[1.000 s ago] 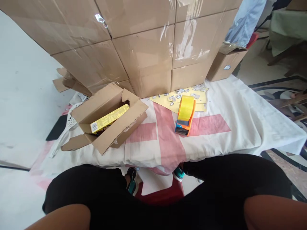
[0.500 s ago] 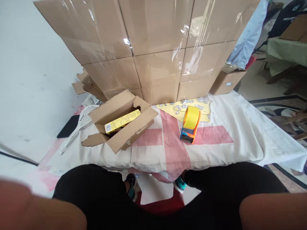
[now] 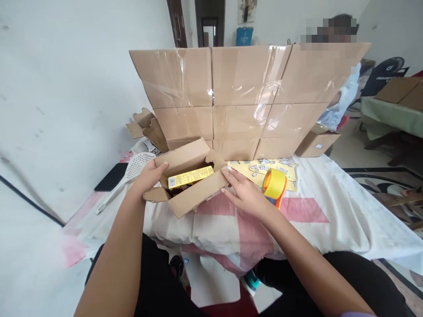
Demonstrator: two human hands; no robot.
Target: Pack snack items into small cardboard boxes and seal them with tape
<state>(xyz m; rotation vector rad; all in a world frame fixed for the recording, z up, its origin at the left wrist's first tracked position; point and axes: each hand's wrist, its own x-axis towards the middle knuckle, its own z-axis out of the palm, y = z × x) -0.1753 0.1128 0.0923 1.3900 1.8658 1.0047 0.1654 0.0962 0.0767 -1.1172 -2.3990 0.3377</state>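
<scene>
Wall of boxes (image 3: pixel 244 94): a big stack of brown boxes stands at the back of the bench, shiny with clear tape.
Bench (image 3: pixel 333 202): it has a white cloth on it with a pink cross.
Open box (image 3: pixel 190 180): a small brown box sits on the bench in front of the big stack, a bit to the left. Its flaps are open.
Left hand (image 3: pixel 148 176): it holds the left side of the open box. The thumb curls over the edge and the fingers are under a flap.
Right hand (image 3: pixel 243 191): it lies flat with fingers spread, and the fingertips push on the right flap of the open box.
Yellow pack (image 3: pixel 190 177): a long yellow pack lies inside the open box. It has a barcode on its left end. The other words are too small to read.
Tape (image 3: pixel 274 185): a yellow roll in an orange holder, just beside the right hand.
Yellow sheet (image 3: pixel 261 167): it lies flat behind the tape, with small stickers on it. The print cannot be read.
Spoon (image 3: pixel 132 171): a white spoon with holes lies left of the open box.
Small box (image 3: pixel 317 143): it is at the right end of the stack, with a small white label that is too small to read.
</scene>
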